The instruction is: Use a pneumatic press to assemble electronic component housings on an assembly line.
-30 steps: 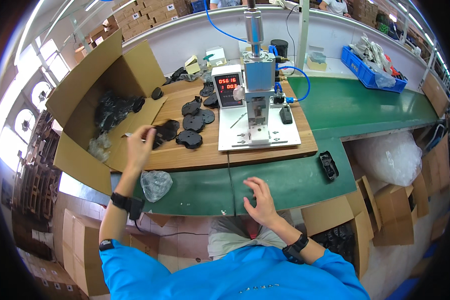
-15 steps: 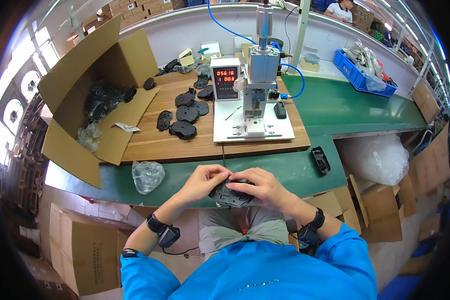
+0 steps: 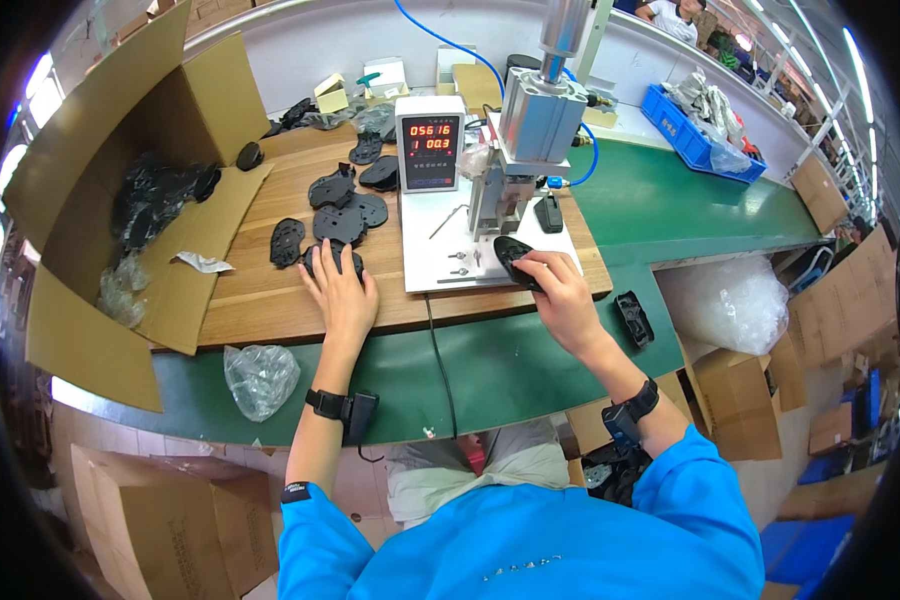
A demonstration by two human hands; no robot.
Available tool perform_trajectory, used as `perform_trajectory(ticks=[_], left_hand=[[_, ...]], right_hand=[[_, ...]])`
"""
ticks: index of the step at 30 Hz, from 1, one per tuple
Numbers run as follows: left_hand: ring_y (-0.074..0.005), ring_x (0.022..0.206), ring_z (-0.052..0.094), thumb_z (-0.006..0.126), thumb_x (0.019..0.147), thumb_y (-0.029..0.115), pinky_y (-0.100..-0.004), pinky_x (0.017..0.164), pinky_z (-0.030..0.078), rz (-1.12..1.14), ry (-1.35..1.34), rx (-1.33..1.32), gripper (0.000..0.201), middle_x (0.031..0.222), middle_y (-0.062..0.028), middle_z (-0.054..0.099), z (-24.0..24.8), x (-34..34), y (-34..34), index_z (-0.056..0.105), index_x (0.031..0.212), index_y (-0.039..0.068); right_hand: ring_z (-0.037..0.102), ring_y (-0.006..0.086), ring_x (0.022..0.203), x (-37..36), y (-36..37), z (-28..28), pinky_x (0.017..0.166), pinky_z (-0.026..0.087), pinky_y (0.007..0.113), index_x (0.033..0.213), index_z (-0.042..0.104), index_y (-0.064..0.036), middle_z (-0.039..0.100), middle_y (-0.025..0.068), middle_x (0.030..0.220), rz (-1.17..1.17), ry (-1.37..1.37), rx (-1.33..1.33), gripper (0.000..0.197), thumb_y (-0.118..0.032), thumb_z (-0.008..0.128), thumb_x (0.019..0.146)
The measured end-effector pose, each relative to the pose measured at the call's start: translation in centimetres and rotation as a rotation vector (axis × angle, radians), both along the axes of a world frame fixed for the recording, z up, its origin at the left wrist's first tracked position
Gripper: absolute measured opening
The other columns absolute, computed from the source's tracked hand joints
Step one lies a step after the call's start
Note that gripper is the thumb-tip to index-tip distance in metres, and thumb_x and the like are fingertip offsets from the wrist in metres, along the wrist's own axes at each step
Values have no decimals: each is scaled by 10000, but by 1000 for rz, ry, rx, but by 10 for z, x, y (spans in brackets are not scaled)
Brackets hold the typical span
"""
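My right hand (image 3: 567,303) grips an oval black plastic part (image 3: 512,258) by its near end. The part is tilted below the press head (image 3: 502,200), at the front of the white base plate (image 3: 425,262). My left hand (image 3: 344,300) reaches over the wooden board (image 3: 260,297) with its fingers spread. Its fingertips rest on the nearest black plastic piece (image 3: 354,264) of a loose group, and the hand partly covers that piece. Several similar black pieces (image 3: 338,222) lie just beyond it. Whether the right-hand part touches the press cannot be told.
A control box (image 3: 430,150) with a red display stands left of the press. An open cardboard carton (image 3: 80,330) flanks the board, with a clear plastic bag (image 3: 261,382) near it. A black tray-like part (image 3: 633,318) lies right, a blue crate (image 3: 685,130) far right. A black cable (image 3: 438,370) crosses the green bench.
Both hands have moved forward from the bench's front edge and come apart. The right hand has carried a black part to the press; the left has gone to the loose black pieces.
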State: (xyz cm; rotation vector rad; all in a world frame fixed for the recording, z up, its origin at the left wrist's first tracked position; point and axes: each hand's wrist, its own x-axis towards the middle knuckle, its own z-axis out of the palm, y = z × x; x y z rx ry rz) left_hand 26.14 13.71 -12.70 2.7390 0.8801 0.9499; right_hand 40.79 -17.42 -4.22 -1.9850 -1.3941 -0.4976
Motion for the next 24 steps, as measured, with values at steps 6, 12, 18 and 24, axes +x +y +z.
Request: perform_trajectory(ticks=[6,12,18,24], left_hand=[[-407,1492,413,679,945,205,-567,1255,280,-83,-84,-52,490,1522,-227,535,-2,-6,-2,621,1389,7],[-402,1417,496,715,912,173,-532,1189,384,-148,-214,1,456,1445,-200,592,3,-7,-8,658,1337,17],[-388,1418,494,739,881,157,-529,1186,387,-187,-289,54,473,1441,-187,592,9,-12,-13,664,1330,29],[-388,1410,504,738,880,158,-529,1182,392,-212,-333,115,472,1445,-183,590,9,-14,-17,662,1328,31]], right_hand=[[649,351,1140,-1,20,-6,989,542,463,1174,710,-52,693,108,1196,-53,-46,-80,484,134,698,727],[671,358,1125,0,21,-6,977,525,462,1135,727,-72,730,98,1192,-171,-34,-205,437,101,733,734],[677,350,1145,-4,24,-3,999,526,463,1154,752,-67,736,102,1210,-142,28,-169,446,100,739,741],[686,346,1136,-6,21,-20,1011,526,452,1155,760,-79,741,85,1269,-140,-16,-115,432,91,736,758]])
